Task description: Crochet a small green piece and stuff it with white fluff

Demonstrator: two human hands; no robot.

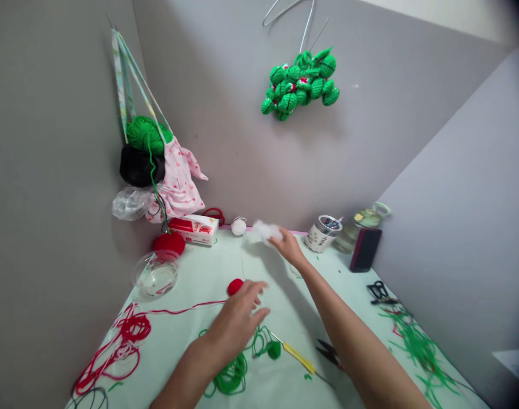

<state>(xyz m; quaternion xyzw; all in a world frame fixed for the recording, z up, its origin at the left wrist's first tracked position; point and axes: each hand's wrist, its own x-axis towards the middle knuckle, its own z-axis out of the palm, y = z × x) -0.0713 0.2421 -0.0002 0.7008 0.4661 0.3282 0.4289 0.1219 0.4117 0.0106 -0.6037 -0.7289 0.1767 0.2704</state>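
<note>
At the far side of the table, my right hand [288, 247] has its fingers closed on a tuft of white stuffing [266, 230]. My left hand [242, 309] hovers over the middle of the table, fingers apart and nothing in it. Just beyond its fingers lies a small red crocheted ball [235, 287], with red yarn running off to the left. Below my left hand are loops of green yarn [230, 375] and a small green crocheted piece [273, 349]. Beside that lies a crochet hook with a yellow handle [299, 358]. Dark scissors [328, 353] are partly hidden under my right forearm.
Along the back stand a tissue pack [195, 229], a white yarn ball [238, 226], a tin [322, 234], a glass jug [348, 236] and a phone [365, 250]. A clear bowl [157, 278] and red yarn [132, 329] lie left; green scraps [421, 341] right. Green crocheted pieces [302, 85] hang above.
</note>
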